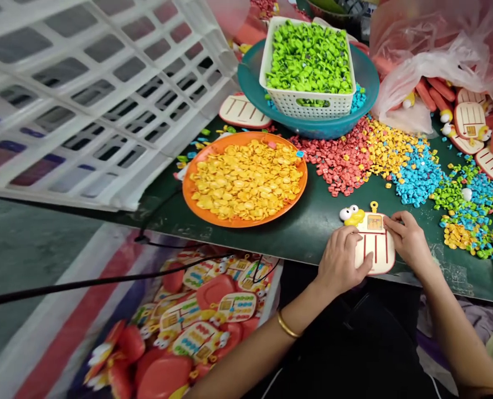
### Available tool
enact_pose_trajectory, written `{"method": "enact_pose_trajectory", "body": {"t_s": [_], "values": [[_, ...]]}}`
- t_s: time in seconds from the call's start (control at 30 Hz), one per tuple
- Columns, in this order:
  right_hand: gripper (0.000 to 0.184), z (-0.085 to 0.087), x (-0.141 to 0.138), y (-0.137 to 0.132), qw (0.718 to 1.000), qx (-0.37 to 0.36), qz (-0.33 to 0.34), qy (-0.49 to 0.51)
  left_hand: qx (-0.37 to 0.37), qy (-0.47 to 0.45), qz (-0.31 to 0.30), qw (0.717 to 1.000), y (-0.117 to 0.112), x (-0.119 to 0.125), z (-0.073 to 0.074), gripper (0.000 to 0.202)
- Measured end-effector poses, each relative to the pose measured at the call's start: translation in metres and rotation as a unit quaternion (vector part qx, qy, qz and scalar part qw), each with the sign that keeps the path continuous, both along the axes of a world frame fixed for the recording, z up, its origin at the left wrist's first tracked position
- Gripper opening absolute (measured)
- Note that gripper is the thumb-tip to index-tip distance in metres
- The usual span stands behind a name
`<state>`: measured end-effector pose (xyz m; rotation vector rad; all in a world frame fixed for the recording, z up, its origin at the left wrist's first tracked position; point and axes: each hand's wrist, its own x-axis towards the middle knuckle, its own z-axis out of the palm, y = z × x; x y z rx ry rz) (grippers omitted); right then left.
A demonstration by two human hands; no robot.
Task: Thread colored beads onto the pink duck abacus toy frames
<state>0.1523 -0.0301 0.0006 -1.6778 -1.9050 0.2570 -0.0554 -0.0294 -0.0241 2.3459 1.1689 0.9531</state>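
Note:
A cream toy panel (pixel 377 256) with red grooves lies at the table's front edge. It has a small picture window, a yellow duck-like head (pixel 352 214) with bulging white eyes at its upper left, and a yellow loop (pixel 374 206) at its top. My left hand (pixel 343 257) grips the panel's left side, the thumb lying over its lower front. The fingers of my right hand (pixel 410 239) are bent together against the upper right edge, beside the picture window. Whether a small piece is between those fingertips is hidden.
An orange plate (pixel 188 197) of yellow pieces stands left of the panel. Behind are a teal basin (pixel 246 77), a white basket (pixel 267 83) of green pieces and piles of red pieces (pixel 340 160). A white crate (pixel 84 105) leans at left; finished-looking toys (pixel 217 293) fill a sack below.

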Motion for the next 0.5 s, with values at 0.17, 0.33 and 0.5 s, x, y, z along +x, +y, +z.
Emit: {"method": "enact_pose_trajectory", "body": {"t_s": [0.17, 0.33, 0.5], "values": [[0.028, -0.001, -0.014, -0.027, 0.999, -0.015, 0.004, 0.032, -0.013, -0.009, -0.006, 1.000, 0.001, 0.001, 0.001, 0.028], [0.030, 0.004, -0.038, -0.006, 0.994, -0.018, 0.056, 0.097, -0.007, -0.024, -0.012, 1.000, 0.002, 0.002, 0.000, 0.024], [0.023, 0.011, -0.024, 0.096, 1.000, -0.011, -0.002, 0.024, 0.006, -0.014, -0.025, 1.000, 0.002, 0.001, -0.001, 0.038]]}}
